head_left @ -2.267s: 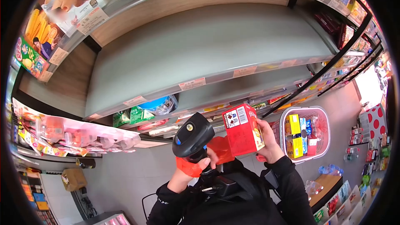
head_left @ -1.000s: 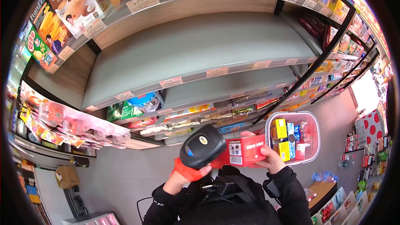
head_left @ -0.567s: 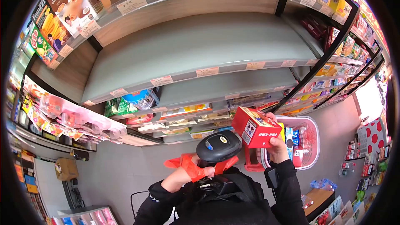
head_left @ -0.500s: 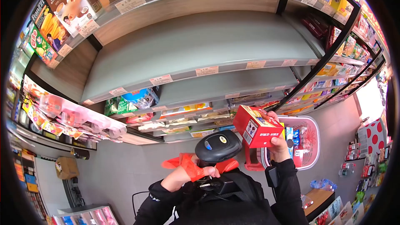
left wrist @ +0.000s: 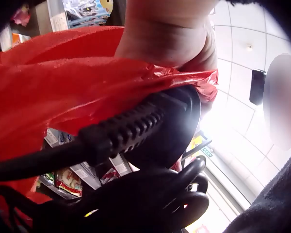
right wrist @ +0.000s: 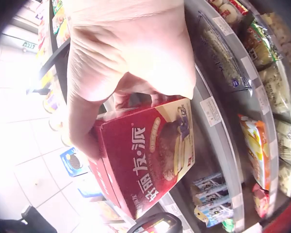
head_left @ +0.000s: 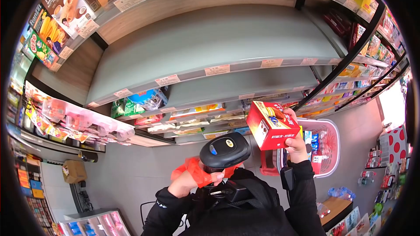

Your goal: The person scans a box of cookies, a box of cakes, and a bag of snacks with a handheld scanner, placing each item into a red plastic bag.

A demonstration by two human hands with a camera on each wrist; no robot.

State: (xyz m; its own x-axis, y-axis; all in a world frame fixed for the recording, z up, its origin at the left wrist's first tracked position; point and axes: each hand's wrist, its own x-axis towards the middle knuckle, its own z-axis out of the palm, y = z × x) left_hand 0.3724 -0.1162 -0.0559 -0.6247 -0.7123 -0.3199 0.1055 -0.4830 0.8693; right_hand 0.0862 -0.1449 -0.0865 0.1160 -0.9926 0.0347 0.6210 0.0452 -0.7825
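A black handheld barcode scanner (head_left: 224,150) is gripped by my left hand (head_left: 186,183), its rounded head pointing away from me. Crumpled red plastic bag (left wrist: 63,87) wraps around that hand and the scanner's handle, hiding most of the fingers. In the left wrist view, the scanner's ribbed cable (left wrist: 131,131) runs out of the handle's base. My right hand (head_left: 297,144) holds a red snack-pie box (head_left: 273,126) by its right end, thumb and fingers on opposite sides. The right wrist view shows the box's printed face, with white lettering and a pie picture. A gap separates box and scanner.
Below and behind the right hand stands a pink-and-white shopping basket (head_left: 337,148) with small packages inside. Wide grey shelves (head_left: 210,35) curve across the front, with price tags along their edges. A black shelf post (head_left: 345,65) slants down near the box.
From low before the scanner, my right hand has raised the box to the right and turned its pictured face up. The scanner has shifted slightly up since half a second ago.
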